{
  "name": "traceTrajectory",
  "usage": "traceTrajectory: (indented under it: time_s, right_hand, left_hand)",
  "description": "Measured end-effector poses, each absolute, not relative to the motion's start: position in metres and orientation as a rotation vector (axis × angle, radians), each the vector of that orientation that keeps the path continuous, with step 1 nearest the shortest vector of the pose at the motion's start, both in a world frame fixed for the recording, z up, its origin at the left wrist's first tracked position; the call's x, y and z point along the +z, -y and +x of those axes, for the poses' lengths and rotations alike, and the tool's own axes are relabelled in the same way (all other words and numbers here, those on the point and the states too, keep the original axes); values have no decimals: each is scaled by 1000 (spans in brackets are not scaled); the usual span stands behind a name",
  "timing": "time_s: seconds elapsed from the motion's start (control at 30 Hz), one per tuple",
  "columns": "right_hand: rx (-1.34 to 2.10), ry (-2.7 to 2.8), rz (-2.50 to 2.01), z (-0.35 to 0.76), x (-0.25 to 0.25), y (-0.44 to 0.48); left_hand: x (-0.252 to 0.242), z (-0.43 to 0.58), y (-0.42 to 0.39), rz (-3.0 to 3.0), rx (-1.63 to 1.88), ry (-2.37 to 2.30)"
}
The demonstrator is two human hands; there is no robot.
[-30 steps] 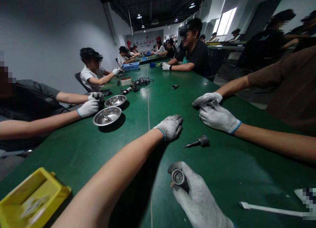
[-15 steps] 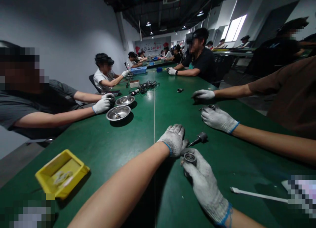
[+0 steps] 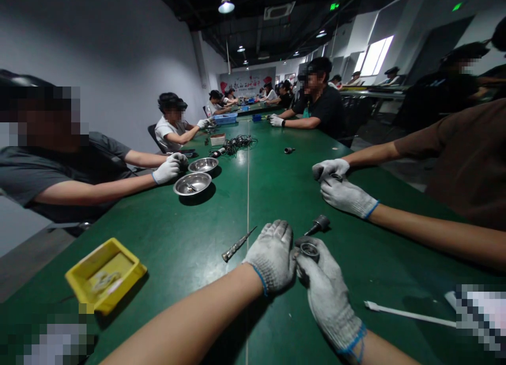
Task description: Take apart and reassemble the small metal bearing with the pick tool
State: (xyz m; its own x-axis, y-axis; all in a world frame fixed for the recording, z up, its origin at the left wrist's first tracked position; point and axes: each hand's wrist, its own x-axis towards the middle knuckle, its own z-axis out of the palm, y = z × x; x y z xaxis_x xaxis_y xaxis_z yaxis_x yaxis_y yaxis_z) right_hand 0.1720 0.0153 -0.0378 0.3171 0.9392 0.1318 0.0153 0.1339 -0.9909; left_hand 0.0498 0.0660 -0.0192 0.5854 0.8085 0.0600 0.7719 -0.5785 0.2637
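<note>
My left hand (image 3: 272, 257), in a soiled white knitted glove, lies palm down on the green table with its fingers stretched out. My right hand (image 3: 326, 286), gloved too, grips a round dark metal part (image 3: 309, 252) with a raised rim and a hollow, ringed face. Its fingertips are close beside my left thumb; whether they touch I cannot tell. A slim pointed screwdriver (image 3: 236, 247) lies just left of my left hand. Beyond my right hand rests a dark metal piece (image 3: 318, 224) with a thick cylindrical head and a narrower stem.
A yellow bin (image 3: 134, 275) with small pale pieces stands at the left. Two steel bowls (image 3: 193, 191) are farther off, near a co-worker's gloved hands (image 3: 168, 167). Another co-worker's hands (image 3: 343, 193) work at the right. A white stick (image 3: 409, 313) lies front right.
My left hand has drawn back towards me, fingers still flat. The screwdriver now shows to its left. My right hand keeps the round part. The co-worker's hands at the right have come together.
</note>
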Motion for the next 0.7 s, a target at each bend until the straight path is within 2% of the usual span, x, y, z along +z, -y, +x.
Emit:
traceTrajectory:
  time_s: [0.57, 0.7]
  right_hand:
    - [839, 1060, -1280, 173, -45, -16]
    - [801, 1140, -1273, 174, -40, -14]
  left_hand:
    - [-27, 33, -14, 2446, 705, -1349]
    - [-13, 22, -20, 2115, 856, -1250]
